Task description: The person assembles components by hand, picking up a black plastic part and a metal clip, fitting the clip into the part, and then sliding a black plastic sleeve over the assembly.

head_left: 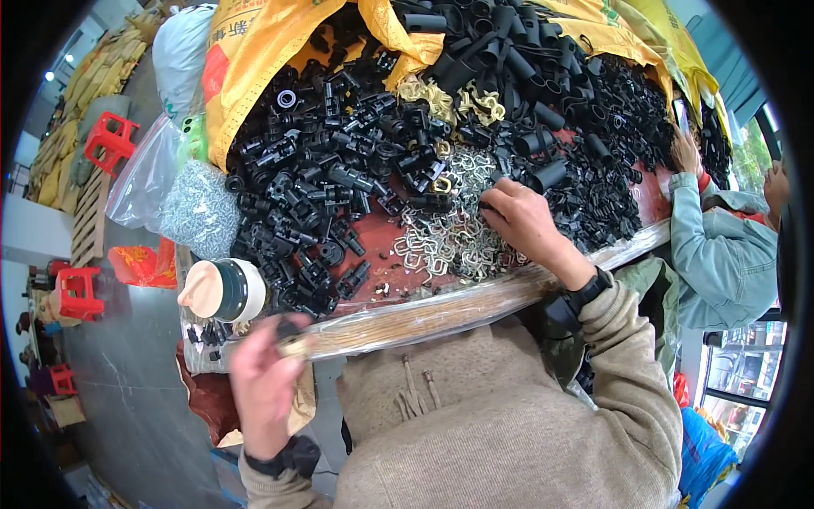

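Observation:
My left hand (264,382) is near the table's front edge at the left, blurred by motion. Between its thumb and fingers is a small black part with a pale gold piece (295,346). My right hand (527,222) reaches over the pile of silvery bent wire clips (424,246), its fingers bent and pinched together. A dark bit shows at its fingertips, too small to name. Left of the clips lies a heap of black plastic fittings (314,178). Small black parts (593,208) spread out on the right.
Black tubes (509,59) and pale gold pieces (428,97) lie further back, by yellow woven sacks (254,51). A dark cup with a beige lid (242,290) and a bag of screws (202,208) stand left. A co-worker's hand (685,153) is at the right.

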Tool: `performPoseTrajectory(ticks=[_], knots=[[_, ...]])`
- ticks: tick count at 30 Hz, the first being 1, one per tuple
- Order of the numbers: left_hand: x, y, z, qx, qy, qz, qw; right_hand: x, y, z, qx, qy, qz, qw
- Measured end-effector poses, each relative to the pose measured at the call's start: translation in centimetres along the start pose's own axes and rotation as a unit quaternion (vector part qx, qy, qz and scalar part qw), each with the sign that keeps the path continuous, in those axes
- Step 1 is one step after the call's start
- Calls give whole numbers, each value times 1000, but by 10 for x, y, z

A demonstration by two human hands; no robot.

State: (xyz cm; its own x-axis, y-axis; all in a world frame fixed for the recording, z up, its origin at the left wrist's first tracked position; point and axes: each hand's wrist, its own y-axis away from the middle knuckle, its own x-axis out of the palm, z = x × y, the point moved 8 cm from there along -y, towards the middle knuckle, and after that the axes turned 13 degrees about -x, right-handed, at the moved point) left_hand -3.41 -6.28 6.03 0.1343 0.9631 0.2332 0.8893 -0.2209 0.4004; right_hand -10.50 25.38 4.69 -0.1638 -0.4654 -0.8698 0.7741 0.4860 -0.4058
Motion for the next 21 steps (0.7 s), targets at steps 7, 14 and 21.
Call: performPoseTrajectory(ticks=[7, 14, 21], knots=[[110, -74, 43, -137, 75, 179, 971, 14, -7, -8, 11, 68, 8, 998], [132, -95, 54, -178, 144, 196, 954, 15, 3, -28, 147, -230, 18, 962], [151, -105, 42, -170, 180, 195, 949, 7, 1, 9, 223, -699, -145, 664]])
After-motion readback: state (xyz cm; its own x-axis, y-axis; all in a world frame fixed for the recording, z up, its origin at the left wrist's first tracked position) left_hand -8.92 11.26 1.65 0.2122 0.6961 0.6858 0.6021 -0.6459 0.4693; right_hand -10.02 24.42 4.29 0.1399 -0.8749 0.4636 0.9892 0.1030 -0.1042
